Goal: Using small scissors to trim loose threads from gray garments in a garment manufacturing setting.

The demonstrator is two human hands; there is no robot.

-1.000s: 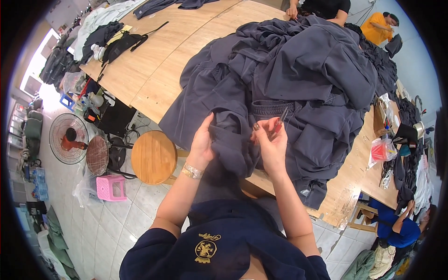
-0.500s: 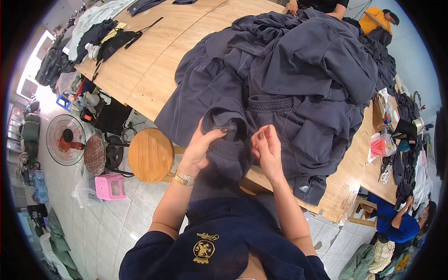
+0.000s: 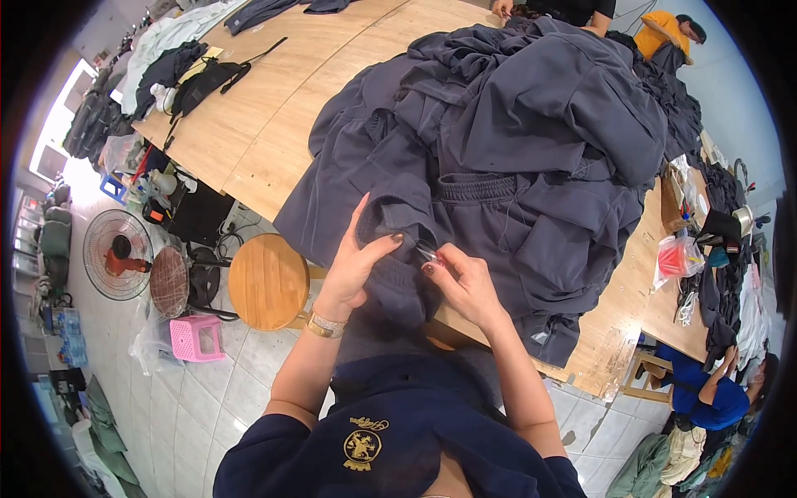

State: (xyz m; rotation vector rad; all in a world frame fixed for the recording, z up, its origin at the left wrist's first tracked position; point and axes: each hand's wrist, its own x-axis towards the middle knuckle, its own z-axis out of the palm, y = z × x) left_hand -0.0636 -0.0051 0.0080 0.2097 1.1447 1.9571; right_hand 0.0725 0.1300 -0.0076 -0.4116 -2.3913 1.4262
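Note:
A dark grey pair of trousers [image 3: 397,286] hangs over the table's near edge, its gathered elastic waist opening turned toward me. My left hand [image 3: 355,264] is closed on the left rim of that opening, thumb on the inside of the cloth. In my right hand [image 3: 466,286] is a small pair of thread snips [image 3: 427,252], held in a pinch. Their metal tips point left into the opening, close to my left thumb, and a bit of red shows by my fingers. The rest of the snips is hidden.
A big heap of dark grey garments [image 3: 540,108] covers much of the wooden table [image 3: 282,124]. A round wooden stool [image 3: 268,280], a pink plastic stool [image 3: 197,338] and a fan [image 3: 118,253] stand at left. Other people work at the far side and at right.
My right hand has turned and come left to the waist opening; the snips' metal tips now show there. My left hand keeps its grip on the cloth.

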